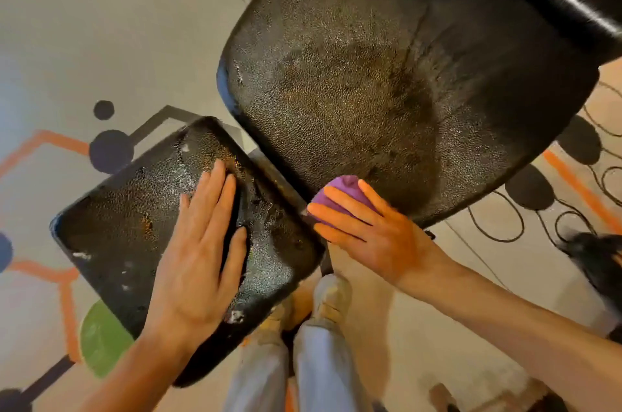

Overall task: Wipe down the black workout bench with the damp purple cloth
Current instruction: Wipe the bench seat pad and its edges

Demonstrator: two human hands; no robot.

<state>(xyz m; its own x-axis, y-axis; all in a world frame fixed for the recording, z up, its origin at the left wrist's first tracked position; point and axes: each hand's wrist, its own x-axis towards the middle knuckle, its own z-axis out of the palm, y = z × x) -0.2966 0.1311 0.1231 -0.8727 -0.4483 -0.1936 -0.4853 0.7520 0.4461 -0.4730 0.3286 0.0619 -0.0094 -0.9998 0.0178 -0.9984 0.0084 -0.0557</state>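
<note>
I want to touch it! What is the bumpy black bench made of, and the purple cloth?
The bench pad looks like black vinyl or faux leather: pebbled, shiny, cracked in places. The purple cloth, bunched under the right hand, looks like soft matte fabric, perhaps microfibre.

A single head-worn wide-angle view looks steeply down, close above the surface (387,81), which fills the frame from centre toward 1 o'clock; the wearer's legs (303,361) enter at 6 o'clock, floor (84,24) around.
</note>
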